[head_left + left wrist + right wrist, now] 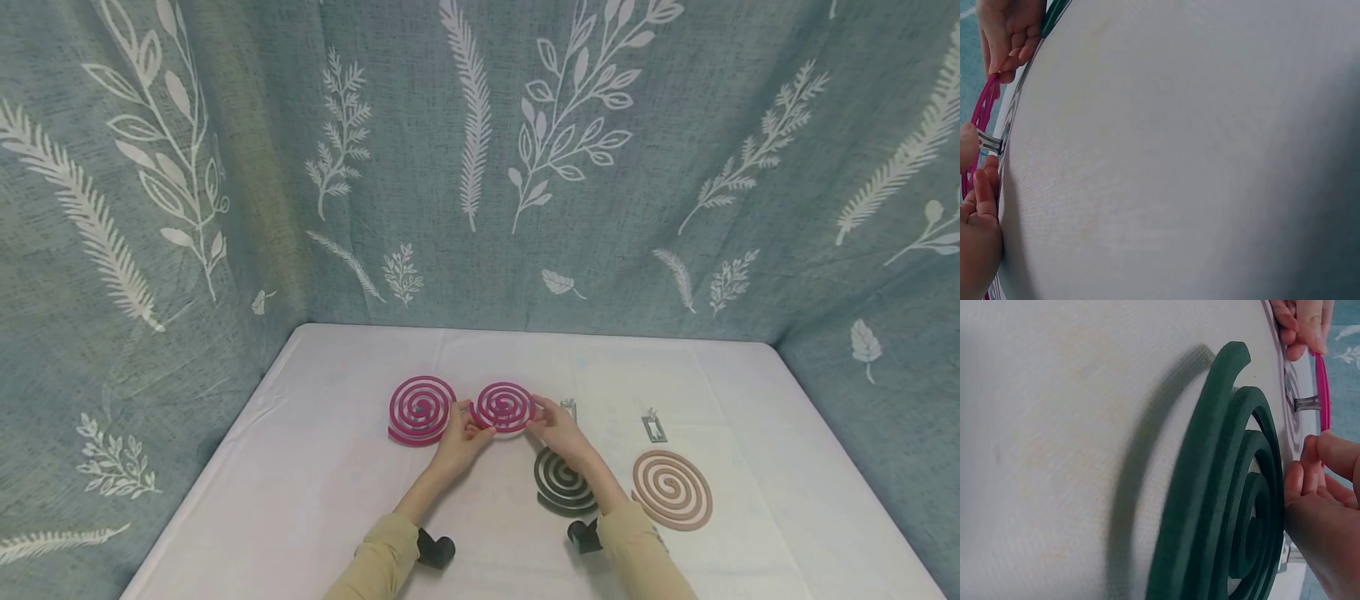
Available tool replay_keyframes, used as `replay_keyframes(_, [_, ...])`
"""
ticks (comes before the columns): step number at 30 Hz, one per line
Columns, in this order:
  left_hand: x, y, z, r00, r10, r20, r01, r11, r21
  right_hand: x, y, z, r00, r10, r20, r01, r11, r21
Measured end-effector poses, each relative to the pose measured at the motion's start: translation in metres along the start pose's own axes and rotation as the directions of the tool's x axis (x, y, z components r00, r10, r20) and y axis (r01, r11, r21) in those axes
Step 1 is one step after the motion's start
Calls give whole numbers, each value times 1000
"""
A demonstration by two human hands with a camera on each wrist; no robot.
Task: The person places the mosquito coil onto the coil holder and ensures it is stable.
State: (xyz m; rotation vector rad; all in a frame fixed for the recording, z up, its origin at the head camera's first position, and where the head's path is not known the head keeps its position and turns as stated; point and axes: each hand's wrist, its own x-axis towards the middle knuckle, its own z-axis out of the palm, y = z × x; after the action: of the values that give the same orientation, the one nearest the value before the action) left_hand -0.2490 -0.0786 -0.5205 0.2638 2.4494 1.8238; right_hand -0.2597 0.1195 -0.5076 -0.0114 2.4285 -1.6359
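Note:
Both hands hold a pink mosquito coil (504, 407) just above the table. My left hand (457, 443) pinches its left edge and my right hand (561, 432) its right edge. Under the coil's centre rises a small metal stand (1307, 404), also visible between the hands in the left wrist view. Another pink coil (422, 408) is just left of my left hand. Close below my right wrist, a dark green coil (564, 482) stands raised over its shadow, large in the right wrist view.
To the right, a tan coil (671, 490) is on the white-covered table (300, 500). Behind it lies a flat metal stand (654, 427). A similar stand (570, 408) shows partly behind my right hand. A patterned curtain (480, 167) encloses the back and sides.

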Motion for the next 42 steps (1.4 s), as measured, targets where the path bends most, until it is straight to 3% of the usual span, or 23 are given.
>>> replay_keyframes(18, [1,-4,0,1000,18,-6,-18,1000,5,-1,-1,1,1000,-2,2,2,1000,3])
replay_keyframes(20, [0,-6,-1,997,80,-7,-80,997,4,-1,-1,1,1000,-2,0,2,1000,2])
replay_keyframes(23, [-2,-6,-1,994,107,-3,-107,994,-3,-1,-1,0,1000,-3,-1,3,1000,0])
replay_keyframes(25, [-2,-6,-1,995,99,0,-99,995,0,-1,-1,0,1000,-3,2,3,1000,0])
replay_keyframes(27, [-1,-4,-1,999,36,4,-36,999,4,-1,-1,0,1000,-4,3,4,1000,-1])
replay_keyframes(30, [0,-3,0,1000,-1,3,1,1000,13,-1,0,0,1000,-6,4,6,1000,-2])
replay_keyframes(42, [0,-2,0,1000,11,-2,-11,1000,17,0,2,0,1000,-5,5,5,1000,4])
